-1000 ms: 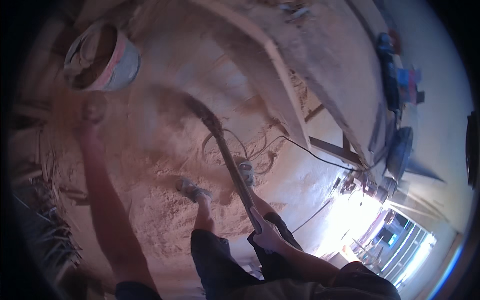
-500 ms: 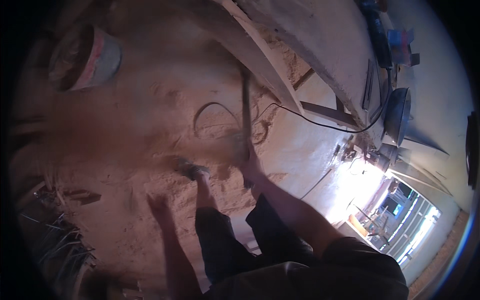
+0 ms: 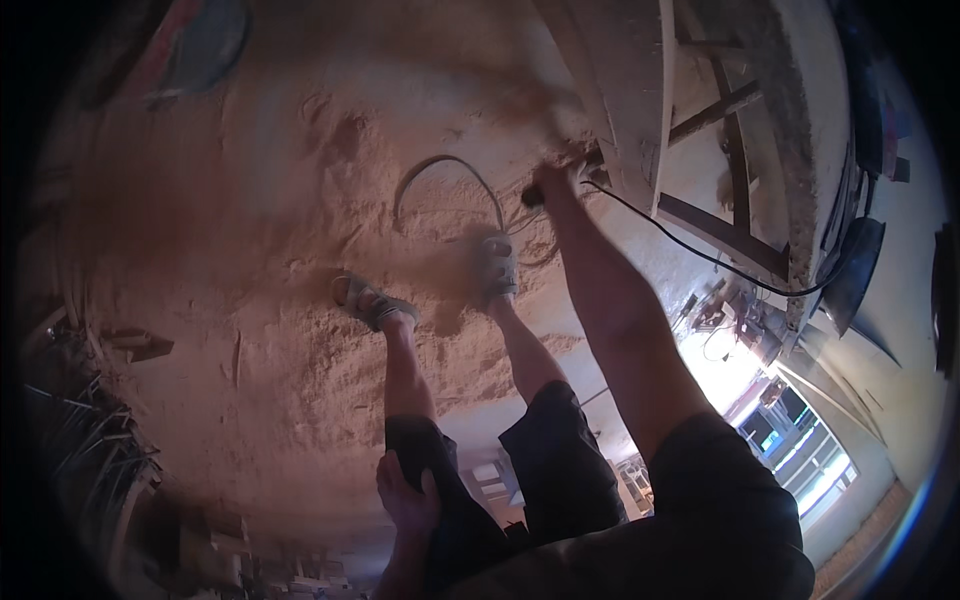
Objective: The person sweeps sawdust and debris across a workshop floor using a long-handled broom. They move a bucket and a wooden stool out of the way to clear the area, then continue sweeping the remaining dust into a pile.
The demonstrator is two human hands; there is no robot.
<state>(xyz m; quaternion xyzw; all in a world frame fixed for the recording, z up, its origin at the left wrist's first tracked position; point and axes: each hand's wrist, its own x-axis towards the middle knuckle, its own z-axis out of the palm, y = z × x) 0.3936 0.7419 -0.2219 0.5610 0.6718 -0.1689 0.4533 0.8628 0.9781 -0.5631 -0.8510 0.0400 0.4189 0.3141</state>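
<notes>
My right hand [image 3: 553, 182] is stretched far forward, low over the dusty floor [image 3: 300, 200]. Its fingers are closed around a dark stick-like tool [image 3: 533, 196]; its far end is blurred beside the wooden frame, so I cannot tell its kind. On my left leg, near the knee, rests my left hand [image 3: 408, 497], empty, with the thumb apart from the fingers. A thin curved strip [image 3: 440, 162] lies on the floor just left of my right hand. Both my feet, in sandals [image 3: 372, 300], stand in brown dust that looks like sawdust.
A wooden frame with braces [image 3: 730, 235] rises at the right, and a black cable [image 3: 700, 258] hangs past it. At the far left stands a grey and red bucket [image 3: 205, 50]. Thin scrap strips [image 3: 90, 435] are heaped at the left. Bright window [image 3: 800, 440] at right.
My right hand has moved forward and right with the dark tool, toward the wooden frame. My left hand has come from hanging beside the leg onto it. The view has shifted.
</notes>
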